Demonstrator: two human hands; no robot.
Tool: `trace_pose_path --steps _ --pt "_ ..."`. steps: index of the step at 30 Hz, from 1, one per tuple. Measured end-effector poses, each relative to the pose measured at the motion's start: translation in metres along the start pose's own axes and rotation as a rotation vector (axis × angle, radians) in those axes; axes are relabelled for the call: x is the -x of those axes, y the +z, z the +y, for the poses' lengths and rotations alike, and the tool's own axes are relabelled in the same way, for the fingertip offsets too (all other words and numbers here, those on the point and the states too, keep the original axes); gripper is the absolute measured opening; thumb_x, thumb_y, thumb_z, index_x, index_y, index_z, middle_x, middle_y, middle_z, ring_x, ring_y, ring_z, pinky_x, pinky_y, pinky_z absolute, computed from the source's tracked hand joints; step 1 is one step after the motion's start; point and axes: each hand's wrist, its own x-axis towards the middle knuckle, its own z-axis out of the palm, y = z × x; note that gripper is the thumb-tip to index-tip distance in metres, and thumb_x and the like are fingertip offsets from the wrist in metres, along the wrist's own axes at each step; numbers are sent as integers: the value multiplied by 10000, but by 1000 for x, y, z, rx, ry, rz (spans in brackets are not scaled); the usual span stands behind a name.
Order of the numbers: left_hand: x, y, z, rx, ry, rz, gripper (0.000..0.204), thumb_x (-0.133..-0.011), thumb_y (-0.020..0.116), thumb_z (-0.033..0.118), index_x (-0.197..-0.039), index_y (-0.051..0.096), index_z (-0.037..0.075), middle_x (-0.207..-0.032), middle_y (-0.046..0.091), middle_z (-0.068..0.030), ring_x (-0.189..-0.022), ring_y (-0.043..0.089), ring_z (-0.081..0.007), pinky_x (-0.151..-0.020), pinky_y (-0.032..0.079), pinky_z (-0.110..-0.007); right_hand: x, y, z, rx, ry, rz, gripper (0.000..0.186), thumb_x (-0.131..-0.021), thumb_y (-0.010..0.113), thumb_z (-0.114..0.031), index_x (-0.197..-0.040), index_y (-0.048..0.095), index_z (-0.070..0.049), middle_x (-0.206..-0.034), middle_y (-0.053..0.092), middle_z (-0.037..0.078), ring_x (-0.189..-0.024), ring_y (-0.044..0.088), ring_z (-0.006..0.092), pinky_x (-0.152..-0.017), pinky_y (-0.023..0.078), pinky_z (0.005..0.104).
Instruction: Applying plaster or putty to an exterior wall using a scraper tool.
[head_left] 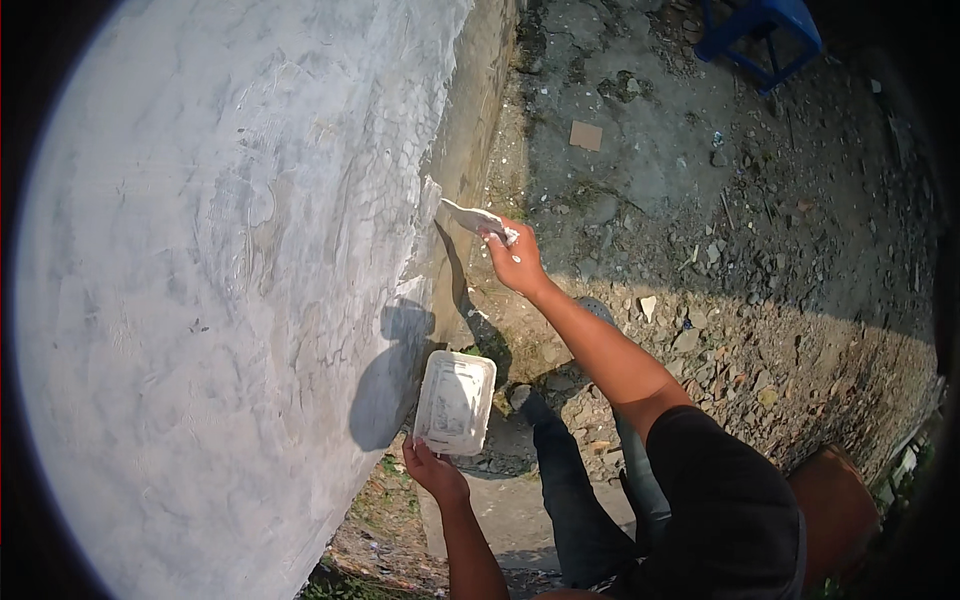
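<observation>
My right hand (514,262) is closed around a putty knife (470,215) smeared with white paste. The blade's tip is at the lower edge of the white coating on the wall (250,250), though I cannot tell whether it presses on it. White spots of paste stick to the fingers. Lower down, my left hand (436,472) grips the near edge of a white rectangular plastic tray (486,400). White paste coats the inside of this tray, which is held close beside the wall.
A bare brownish strip (475,130) runs along the wall's base. Stones and rubble (740,360) cover the ground to the right. A flat cardboard piece (586,136) lies farther off, and a blue plastic stool (760,40) stands at the far right. A reddish-brown object (835,510) is behind my right side.
</observation>
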Motion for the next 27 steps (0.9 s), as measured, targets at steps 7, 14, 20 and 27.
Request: trace_pose_path --steps 7,14,20,27 --pt "15 14 -1 15 20 11 393 -1040 440 260 -1333 446 -2 -1299 543 -154 -1210 541 -268 -1011 446 -408 -65 44 11 -158 135 193 326 -878 529 -6 -1175 656 36 -1009 715 85 -868 615 131 -802 480 269" --pt "29 -6 -8 44 0 114 297 -1037 477 206 -1271 503 25 -1177 601 -111 -1055 604 -198 -880 509 -349 35 40 -18 -99 -117 -187 430 -822 450 36 -1196 661 13 -1129 709 199 -1035 691 244 -882 521 327" --pt "17 -17 -24 29 35 -31 344 -1045 444 249 -1310 465 30 -1287 557 -123 -1162 566 -240 -970 471 -402 14 36 -30 -198 249 -92 403 -843 492 40 -1215 646 30 -1130 722 140 -941 657 128 -843 502 277" --pt "23 -39 -44 44 49 2 334 -1041 470 218 -1306 485 16 -1228 584 -116 -1074 605 -211 -894 511 -356 61 113 -57 -208 -133 124 523 -777 459 68 -1277 607 24 -1289 612 253 -1275 556 315 -1062 409 323"
